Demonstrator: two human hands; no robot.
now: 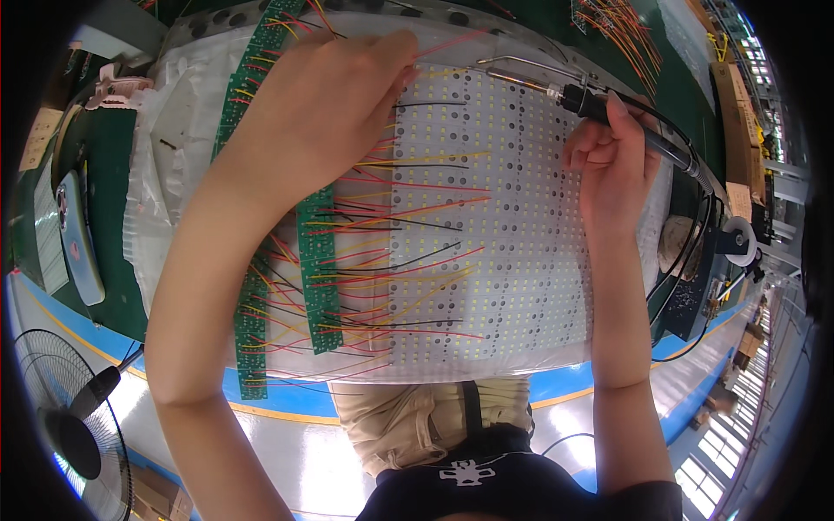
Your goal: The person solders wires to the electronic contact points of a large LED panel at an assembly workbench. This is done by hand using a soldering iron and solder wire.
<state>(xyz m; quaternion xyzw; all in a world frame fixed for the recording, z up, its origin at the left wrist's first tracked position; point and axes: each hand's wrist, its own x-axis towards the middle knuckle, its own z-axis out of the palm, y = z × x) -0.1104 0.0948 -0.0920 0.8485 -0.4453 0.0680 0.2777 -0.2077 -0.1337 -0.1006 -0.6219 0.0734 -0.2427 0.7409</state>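
My right hand (612, 156) grips a soldering iron (582, 102) by its black handle. Its metal tip and a thin bent tube beside it point left over the far part of a white LED panel (539, 260). At the panel's far left edge, my left hand (334, 100) has its fingers pinched together, with a red wire (452, 42) running out from the fingertips. That hand hides part of the green circuit board strips (317, 286) below it. Red, yellow and black wires (434, 201) from these strips lie across the panel's left side.
A phone (78, 234) lies at the left, and a fan (74, 434) stands at lower left. More loose wires (621, 39) lie at the far right. A white spool (740, 241) and black cables (695, 252) are on the right, near cardboard boxes (730, 122).
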